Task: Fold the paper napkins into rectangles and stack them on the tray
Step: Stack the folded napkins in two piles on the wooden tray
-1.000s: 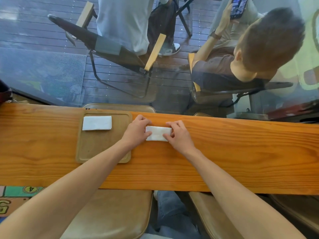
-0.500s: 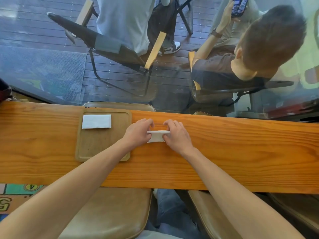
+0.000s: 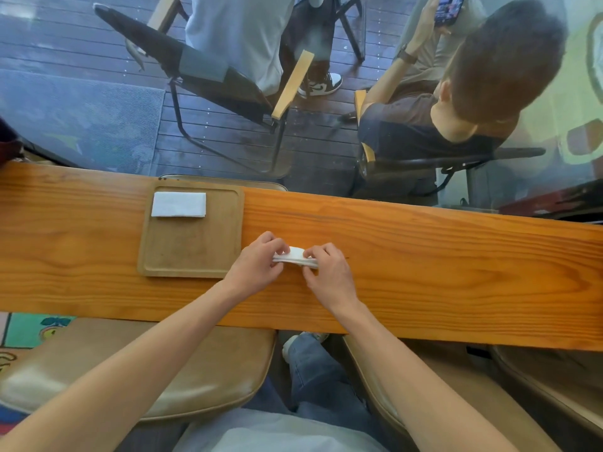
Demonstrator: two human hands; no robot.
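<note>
Left hand (image 3: 257,262) and right hand (image 3: 326,272) pinched napkin (image 3: 295,256) ends | held just right of tray (image 3: 192,252) | we judged: align edges, press crease flat.

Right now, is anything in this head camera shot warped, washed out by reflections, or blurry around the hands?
Head view: the wide lens bows the wooden counter into a curve; the window glass beyond it carries pale yellowish reflections at right and a hazy sheen; the left hand, right hand and the napkin they pinch look slightly soft, while the tray reads clearly.
</note>
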